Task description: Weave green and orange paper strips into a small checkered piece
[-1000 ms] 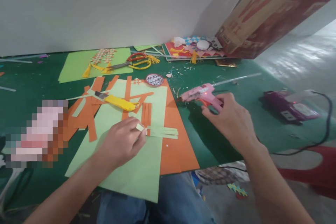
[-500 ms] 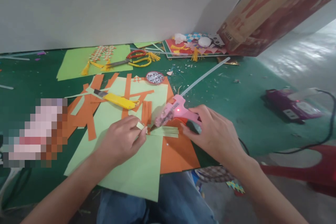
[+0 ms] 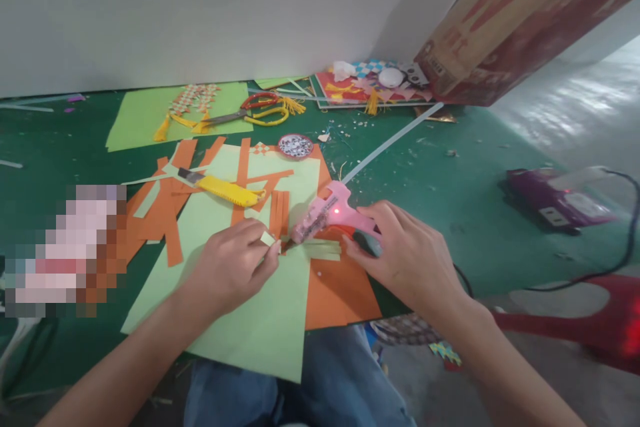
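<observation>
My right hand [image 3: 410, 247] grips the handle of a pink glue gun [image 3: 323, 211], whose small light glows red. A long translucent glue stick [image 3: 393, 143] runs out of its back end. The gun's nozzle points down-left, close to the fingertips of my left hand [image 3: 233, 263]. Those fingers pinch a pale green paper strip [image 3: 267, 238], with one end showing above the thumb. Both hands work over a light green paper sheet [image 3: 250, 327]. Beside the nozzle lie orange strips [image 3: 280, 212] and more pale green strips [image 3: 325, 250]. Whether the nozzle touches the strip I cannot tell.
A yellow utility knife [image 3: 227, 190] lies blade out beyond my left hand. Farther back are scissors [image 3: 250, 110], a dish of small beads [image 3: 295, 146] and woven paper pieces [image 3: 195, 100]. A purple power strip [image 3: 555, 197] sits at right; a large box [image 3: 520, 20] leans behind.
The glue gun has tipped slightly left and down, its nozzle still near my left fingertips. My left hand has hardly moved.
</observation>
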A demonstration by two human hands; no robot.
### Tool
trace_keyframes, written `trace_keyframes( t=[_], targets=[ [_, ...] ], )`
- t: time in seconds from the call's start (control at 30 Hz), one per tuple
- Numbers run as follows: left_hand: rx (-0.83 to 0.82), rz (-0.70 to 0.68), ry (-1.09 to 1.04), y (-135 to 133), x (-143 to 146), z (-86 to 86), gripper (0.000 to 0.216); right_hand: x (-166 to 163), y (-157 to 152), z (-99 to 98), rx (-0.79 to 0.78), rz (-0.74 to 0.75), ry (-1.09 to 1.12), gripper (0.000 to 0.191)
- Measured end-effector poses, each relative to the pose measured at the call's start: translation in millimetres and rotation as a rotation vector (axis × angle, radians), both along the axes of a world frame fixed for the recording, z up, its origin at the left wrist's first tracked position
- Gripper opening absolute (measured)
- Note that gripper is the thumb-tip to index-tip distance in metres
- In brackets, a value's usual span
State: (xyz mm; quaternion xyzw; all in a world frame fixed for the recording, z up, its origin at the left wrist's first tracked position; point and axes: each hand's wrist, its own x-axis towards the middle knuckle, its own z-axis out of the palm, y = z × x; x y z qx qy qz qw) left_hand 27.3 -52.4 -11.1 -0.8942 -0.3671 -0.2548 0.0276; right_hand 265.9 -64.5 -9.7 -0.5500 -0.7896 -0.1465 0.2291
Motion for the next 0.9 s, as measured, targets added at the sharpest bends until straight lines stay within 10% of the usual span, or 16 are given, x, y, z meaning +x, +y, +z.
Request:
trace_keyframes(
  t=[0.9],
  targets=[
    [-0.205, 0.024, -0.019, -5.9, -0.9, 0.2, 0.017, 4.7, -5.0, 1.2, -0.080, -0.018, 0.041, 0.020]
  ],
)
